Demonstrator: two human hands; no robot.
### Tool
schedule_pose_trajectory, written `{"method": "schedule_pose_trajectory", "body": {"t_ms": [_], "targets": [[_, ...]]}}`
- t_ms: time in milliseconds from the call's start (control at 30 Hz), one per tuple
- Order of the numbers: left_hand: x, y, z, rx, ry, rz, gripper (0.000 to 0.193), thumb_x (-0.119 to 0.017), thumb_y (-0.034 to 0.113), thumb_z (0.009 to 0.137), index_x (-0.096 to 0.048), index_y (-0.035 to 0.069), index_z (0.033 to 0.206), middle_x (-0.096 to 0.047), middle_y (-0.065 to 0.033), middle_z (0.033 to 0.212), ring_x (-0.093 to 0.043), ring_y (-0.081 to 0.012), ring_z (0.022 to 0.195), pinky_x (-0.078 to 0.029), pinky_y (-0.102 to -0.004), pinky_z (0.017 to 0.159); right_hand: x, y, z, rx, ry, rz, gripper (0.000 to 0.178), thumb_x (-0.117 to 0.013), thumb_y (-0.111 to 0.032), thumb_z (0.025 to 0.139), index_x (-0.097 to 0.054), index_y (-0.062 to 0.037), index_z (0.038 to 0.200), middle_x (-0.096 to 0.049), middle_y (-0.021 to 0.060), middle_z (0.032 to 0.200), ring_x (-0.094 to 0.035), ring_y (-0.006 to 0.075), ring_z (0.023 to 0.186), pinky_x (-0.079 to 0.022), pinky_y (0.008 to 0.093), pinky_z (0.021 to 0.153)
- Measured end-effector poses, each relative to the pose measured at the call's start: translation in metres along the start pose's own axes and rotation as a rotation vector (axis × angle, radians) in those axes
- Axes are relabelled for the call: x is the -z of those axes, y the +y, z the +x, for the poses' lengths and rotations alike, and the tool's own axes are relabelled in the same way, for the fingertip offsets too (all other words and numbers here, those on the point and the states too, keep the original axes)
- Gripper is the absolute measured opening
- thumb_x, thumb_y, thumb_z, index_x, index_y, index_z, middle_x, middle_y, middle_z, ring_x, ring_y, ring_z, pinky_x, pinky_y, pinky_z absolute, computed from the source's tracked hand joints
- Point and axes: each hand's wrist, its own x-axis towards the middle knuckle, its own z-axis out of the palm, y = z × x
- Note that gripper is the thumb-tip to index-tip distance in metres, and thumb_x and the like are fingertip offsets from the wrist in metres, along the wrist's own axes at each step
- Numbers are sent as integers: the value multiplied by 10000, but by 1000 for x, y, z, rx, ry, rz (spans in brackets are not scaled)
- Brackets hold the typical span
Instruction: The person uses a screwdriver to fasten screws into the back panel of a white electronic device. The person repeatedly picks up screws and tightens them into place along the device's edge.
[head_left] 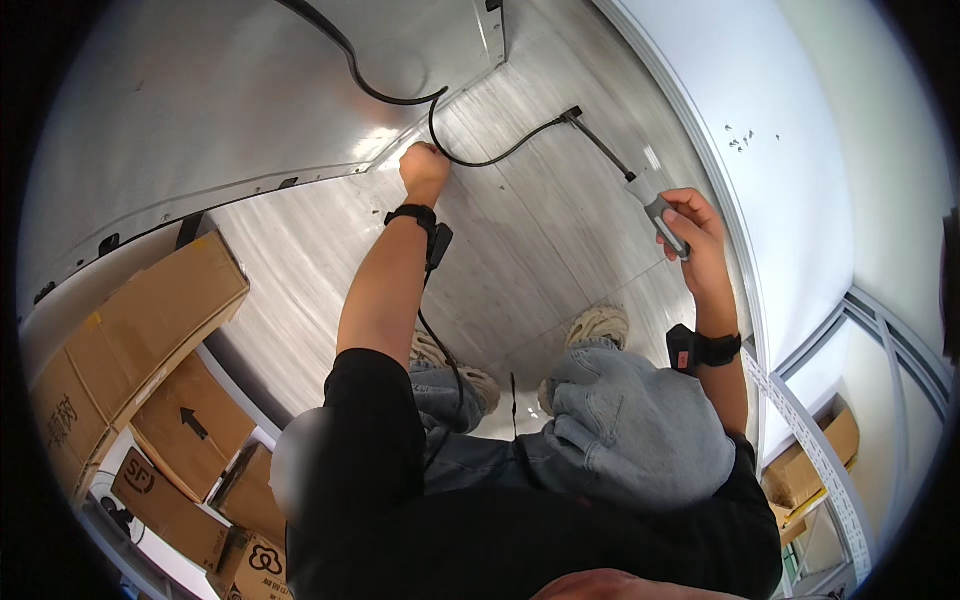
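Grey screwdriver (pixel 646 187) — right grip (pixel 700 228) curled around it; left grip (pixel 425 171) balled.

1. The floor (pixel 530 240) is pale grey, with a streaky wood-grain look and thin joint lines.
2. Down the right side lies a broad, smooth white surface (pixel 770 220), edged by a pale ridged rail (pixel 682 100).
3. Beyond it is an off-white wall (pixel 890 120).
4. At lower right, a perforated metal strip (pixel 818 450) curves past a cardboard box (pixel 841 437).
5. Brown cartons (pixel 165 300) crowd the lower left.
6. Bright light glints off the floor near the rail.
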Motion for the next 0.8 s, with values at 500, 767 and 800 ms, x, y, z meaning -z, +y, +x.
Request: {"method": "schedule_pose_trajectory", "body": {"t_ms": [500, 767, 800], "targets": [[17, 104, -111, -298, -544, -566, 94, -598, 27, 850, -648, -17, 916, -649, -46, 794, -583, -102, 685, -484, -234, 632, 32, -1, -1, 50, 78, 191, 198, -594, -138, 842, -580, -26, 1005, -602, 41, 795, -557, 97, 615, -373, 211, 456], [-52, 270, -180, -721, -538, -590, 143, -687, 98, 793, -675, -3, 893, -648, -46, 784, -566, -96, 666, -463, -233, 617, 113, 14, -40, 191, 397, 442, 191, -516, -135, 874, -551, -30, 1029, -620, 103, 870, -564, 121, 616, -393, 221, 467], [-65, 284, -188, -790, -483, -593, 136, -693, 102, 783, -680, 8, 881, -644, -43, 774, -564, -97, 664, -460, -233, 617, 123, 18, -45, 198, 447, 484, 190, -526, -131, 870, -553, -26, 1027, -618, 97, 858, -569, 124, 612, -397, 224, 465]]}}
